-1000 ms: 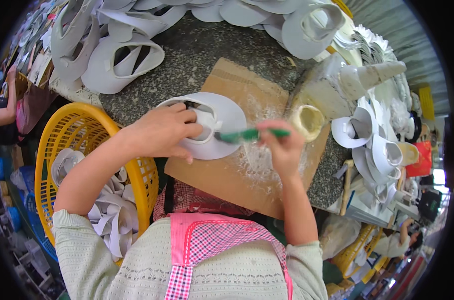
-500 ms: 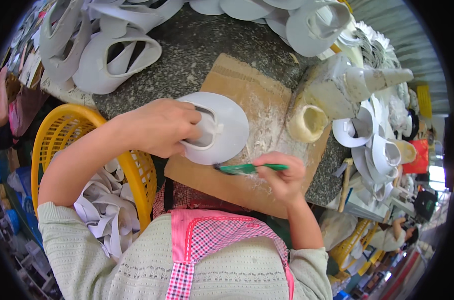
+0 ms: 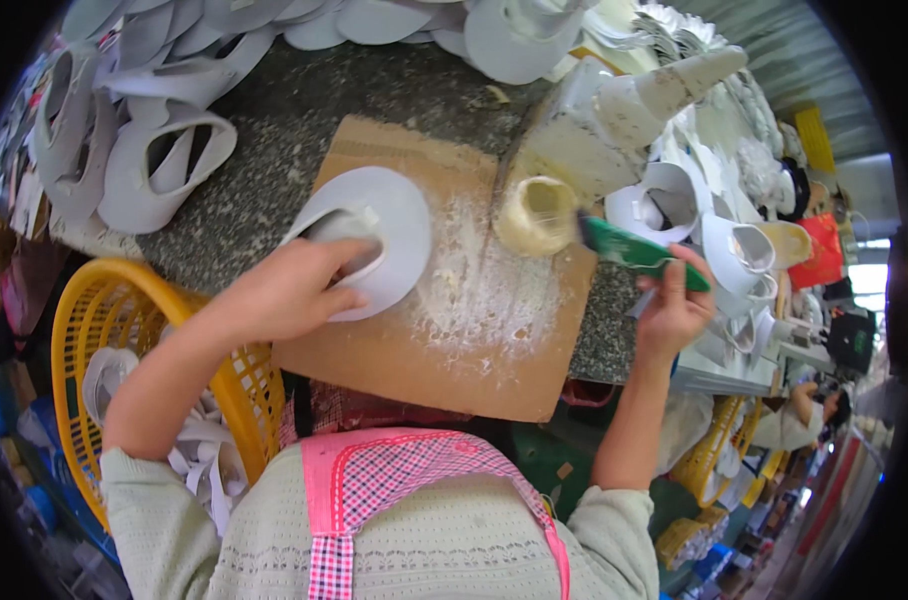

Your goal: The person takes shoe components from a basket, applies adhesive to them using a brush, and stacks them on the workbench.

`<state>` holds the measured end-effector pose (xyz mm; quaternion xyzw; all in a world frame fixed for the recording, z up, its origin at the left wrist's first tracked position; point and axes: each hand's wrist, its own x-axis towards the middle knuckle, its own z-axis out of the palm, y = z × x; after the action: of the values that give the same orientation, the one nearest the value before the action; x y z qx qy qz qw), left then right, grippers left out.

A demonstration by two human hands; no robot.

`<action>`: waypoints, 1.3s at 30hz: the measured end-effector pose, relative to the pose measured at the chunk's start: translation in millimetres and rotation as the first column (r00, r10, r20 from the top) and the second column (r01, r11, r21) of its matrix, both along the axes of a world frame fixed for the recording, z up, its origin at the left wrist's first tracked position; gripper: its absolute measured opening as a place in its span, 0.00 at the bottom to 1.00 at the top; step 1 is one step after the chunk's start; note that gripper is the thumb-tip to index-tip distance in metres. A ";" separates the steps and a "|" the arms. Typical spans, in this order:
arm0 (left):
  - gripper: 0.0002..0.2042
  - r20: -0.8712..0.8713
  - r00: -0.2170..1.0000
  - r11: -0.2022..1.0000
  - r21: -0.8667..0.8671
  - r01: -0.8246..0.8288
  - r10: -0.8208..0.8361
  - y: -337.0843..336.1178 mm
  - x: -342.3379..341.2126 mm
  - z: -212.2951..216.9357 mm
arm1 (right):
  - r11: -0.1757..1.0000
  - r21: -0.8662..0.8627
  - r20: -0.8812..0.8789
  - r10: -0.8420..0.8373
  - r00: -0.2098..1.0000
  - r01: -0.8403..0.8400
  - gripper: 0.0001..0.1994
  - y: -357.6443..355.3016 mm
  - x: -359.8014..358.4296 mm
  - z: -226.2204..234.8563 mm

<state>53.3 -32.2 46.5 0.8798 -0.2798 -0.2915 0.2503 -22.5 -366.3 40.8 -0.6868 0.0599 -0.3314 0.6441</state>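
Note:
My left hand (image 3: 292,278) grips the near-left rim of a white, rounded piece with an oval opening (image 3: 399,225), its fingers reaching inside. The piece rests on a cardboard sheet (image 3: 454,375) smeared with whitish residue. In my right hand (image 3: 674,305), a green-handled brush (image 3: 639,250) is held up off the board, its dark bristles pointing left. Those bristles are blurred and close to the right rim of a pale yellow, crusted pot (image 3: 534,235); whether they touch it I cannot tell.
Behind the pot stands a residue-streaked block with a cone-shaped spout (image 3: 674,90). Similar white pieces (image 3: 169,170) are heaped along the table's left and far edges. A yellow basket (image 3: 69,350) by my left arm holds white strips. More white pieces (image 3: 734,250) lie to the right.
My right hand has lifted the brush from the white piece's near edge and carried it right toward the pot. My left hand still holds the piece. The whole view has shifted.

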 end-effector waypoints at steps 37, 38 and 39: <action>0.10 0.590 0.792 0.890 -0.263 0.372 -0.157 -1.9 10.1 -6.3 | 0.840 -0.538 0.149 0.180 0.972 -0.073 0.06 13.4 8.4 -1.3; 0.11 0.626 0.754 0.892 -0.201 0.405 -0.200 0.5 6.1 -14.8 | 0.690 -0.712 0.137 0.320 0.937 -0.131 0.06 5.5 13.7 -4.4; 0.17 0.476 0.834 0.942 -0.034 0.334 -0.279 3.3 1.2 -14.6 | 0.695 -0.707 0.142 0.321 0.936 -0.131 0.06 1.2 8.2 -12.0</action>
<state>54.5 -28.9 31.8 0.8515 -0.4852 -0.0918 0.1763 -14.3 -365.1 28.8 -0.8295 -0.2360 -0.3328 0.3813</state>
